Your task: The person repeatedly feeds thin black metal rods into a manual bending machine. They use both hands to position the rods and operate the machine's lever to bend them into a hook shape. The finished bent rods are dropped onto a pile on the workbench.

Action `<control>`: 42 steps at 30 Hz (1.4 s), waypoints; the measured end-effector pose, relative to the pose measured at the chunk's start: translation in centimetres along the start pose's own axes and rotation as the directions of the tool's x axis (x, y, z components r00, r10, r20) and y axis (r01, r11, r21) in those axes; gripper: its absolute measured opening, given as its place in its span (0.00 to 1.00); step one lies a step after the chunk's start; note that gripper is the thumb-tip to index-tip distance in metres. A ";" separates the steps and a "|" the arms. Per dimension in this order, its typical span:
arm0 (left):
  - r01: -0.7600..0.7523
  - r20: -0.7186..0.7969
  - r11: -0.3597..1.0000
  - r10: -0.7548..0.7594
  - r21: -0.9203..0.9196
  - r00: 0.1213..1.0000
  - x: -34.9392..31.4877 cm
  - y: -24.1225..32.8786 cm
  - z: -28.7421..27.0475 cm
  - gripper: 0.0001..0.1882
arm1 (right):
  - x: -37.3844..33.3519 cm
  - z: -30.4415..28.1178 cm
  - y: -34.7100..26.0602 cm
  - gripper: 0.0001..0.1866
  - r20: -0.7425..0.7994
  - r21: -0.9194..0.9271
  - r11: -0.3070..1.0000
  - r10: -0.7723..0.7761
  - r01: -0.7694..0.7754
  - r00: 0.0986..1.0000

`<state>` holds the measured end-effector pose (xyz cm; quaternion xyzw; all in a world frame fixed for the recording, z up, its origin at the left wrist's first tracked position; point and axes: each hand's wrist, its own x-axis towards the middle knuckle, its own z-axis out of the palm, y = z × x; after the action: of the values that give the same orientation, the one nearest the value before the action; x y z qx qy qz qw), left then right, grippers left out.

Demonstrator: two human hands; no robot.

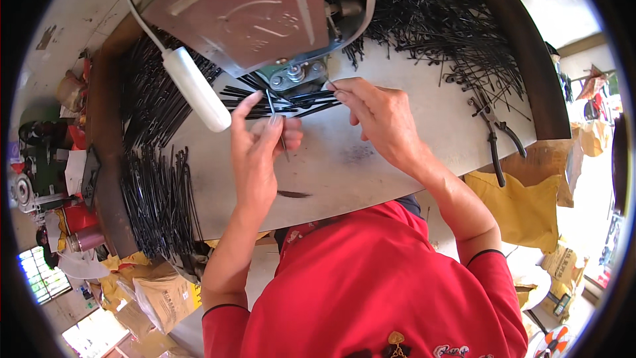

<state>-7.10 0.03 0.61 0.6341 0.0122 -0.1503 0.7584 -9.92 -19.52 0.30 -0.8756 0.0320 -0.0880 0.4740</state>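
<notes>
My left hand (255, 156) is closed in a pinch round a thin grey metal rod (271, 105), which sticks out above and below the fingers. To the right, my right hand (387, 119) pinches the end of a thin dark rod (329, 84) with thumb and forefinger, close to the machine's head. Between the hands, several black rods (315, 101) lie loosely under the bolted metal head (295, 74) of a reddish-brown machine (248, 20). What the far ends of the held rods touch is hard to make out.
A white tube lamp (195, 89) hangs left of the machine. Black rods lie in bundles (156, 199) at the left and in a heap (430, 10) at the back right. Pliers (491, 129) rest near the right edge of the pale worktable (424, 166), which has a raised dark rim (543, 73).
</notes>
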 end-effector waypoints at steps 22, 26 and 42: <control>0.081 0.035 0.976 -0.076 -0.203 0.997 4.9 -0.3 0.6 0.14 | 0.9 3.6 -1.2 0.16 -0.110 -0.439 0.876 -0.274 0.201 0.955; 0.091 0.053 0.974 -0.082 -0.206 0.995 4.8 -0.3 0.6 0.14 | 1.0 3.7 -1.2 0.16 -0.125 -0.425 0.882 -0.281 0.205 0.952; 0.109 0.069 0.988 -0.102 -0.107 0.992 2.7 -0.2 0.0 0.13 | 0.5 4.0 -1.2 0.15 -0.160 -0.371 0.873 -0.396 0.317 0.904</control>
<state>-4.60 -0.58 -0.10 0.5844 0.0300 -0.2092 0.7835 -8.72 -15.67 -0.76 -0.9176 -0.0615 -0.2690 0.2860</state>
